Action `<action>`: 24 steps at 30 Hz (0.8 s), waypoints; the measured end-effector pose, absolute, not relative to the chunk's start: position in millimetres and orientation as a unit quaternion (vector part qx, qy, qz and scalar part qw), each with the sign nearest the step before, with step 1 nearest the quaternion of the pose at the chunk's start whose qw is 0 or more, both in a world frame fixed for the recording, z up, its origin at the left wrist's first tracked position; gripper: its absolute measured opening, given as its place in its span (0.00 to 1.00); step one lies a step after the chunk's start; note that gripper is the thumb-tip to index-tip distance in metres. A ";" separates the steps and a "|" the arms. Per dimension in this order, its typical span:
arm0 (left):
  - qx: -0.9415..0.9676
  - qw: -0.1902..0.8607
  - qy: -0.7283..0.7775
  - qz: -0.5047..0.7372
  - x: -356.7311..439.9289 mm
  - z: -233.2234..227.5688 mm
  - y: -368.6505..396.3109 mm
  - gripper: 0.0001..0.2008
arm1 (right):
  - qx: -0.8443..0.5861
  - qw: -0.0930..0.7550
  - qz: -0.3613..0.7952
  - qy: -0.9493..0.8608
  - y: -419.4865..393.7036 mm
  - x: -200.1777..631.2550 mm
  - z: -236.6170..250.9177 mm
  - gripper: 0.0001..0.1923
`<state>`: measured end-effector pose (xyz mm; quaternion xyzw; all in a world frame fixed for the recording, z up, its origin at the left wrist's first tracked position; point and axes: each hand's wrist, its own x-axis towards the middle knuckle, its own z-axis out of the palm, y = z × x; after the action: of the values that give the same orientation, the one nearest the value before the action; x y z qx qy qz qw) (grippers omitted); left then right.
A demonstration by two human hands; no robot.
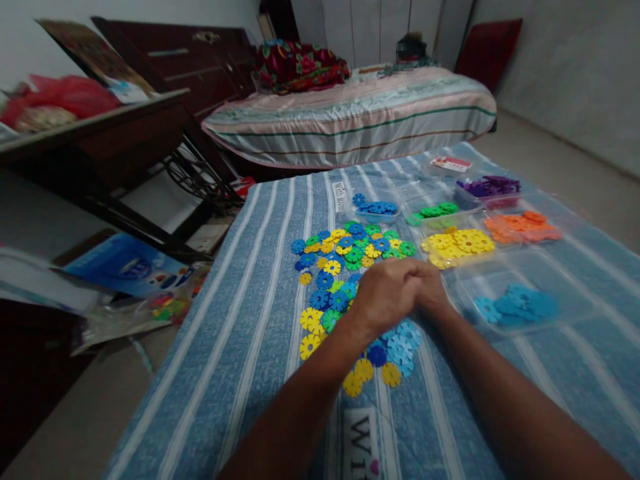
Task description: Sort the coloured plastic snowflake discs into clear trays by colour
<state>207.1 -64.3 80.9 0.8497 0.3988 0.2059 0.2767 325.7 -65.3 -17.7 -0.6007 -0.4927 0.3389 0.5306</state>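
Snowflake discs [345, 267], flat, hands [400, 293] clasped above

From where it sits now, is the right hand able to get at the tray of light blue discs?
Probably yes: the right hand rests just left of the tray of light blue discs, with only bare cloth between.

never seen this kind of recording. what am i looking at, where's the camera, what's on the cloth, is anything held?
There is no machine here: a person works with two bare hands. The one picture comes from a camera worn on the head, looking forward and down.

The left hand and right hand meet, closed together, above a loose pile of snowflake-shaped plastic discs in blue, yellow and green on a blue striped cloth. Whether they grip a disc is hidden.

To the right lie clear trays of sorted discs: yellow, orange, green, purple, light blue. A bed stands behind.
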 end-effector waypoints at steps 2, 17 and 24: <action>0.840 0.228 0.454 0.190 172.3 72.1 -56.1 0.07 | -0.603 0.537 0.331 -0.489 -64.7 324.2 -16.7 0.15; 0.838 0.087 0.539 0.010 115.7 54.4 -48.1 0.11 | -0.605 0.542 0.323 -0.486 -64.8 322.7 -15.7 0.18; 0.846 0.097 0.521 -0.054 121.2 59.5 -39.4 0.14 | -0.610 0.539 0.319 -0.485 -64.0 323.7 -17.9 0.20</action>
<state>121.2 -39.4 59.5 0.8462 0.5211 -0.0545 0.0970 323.7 -64.0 -17.9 -0.6103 -0.4847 0.3195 0.5391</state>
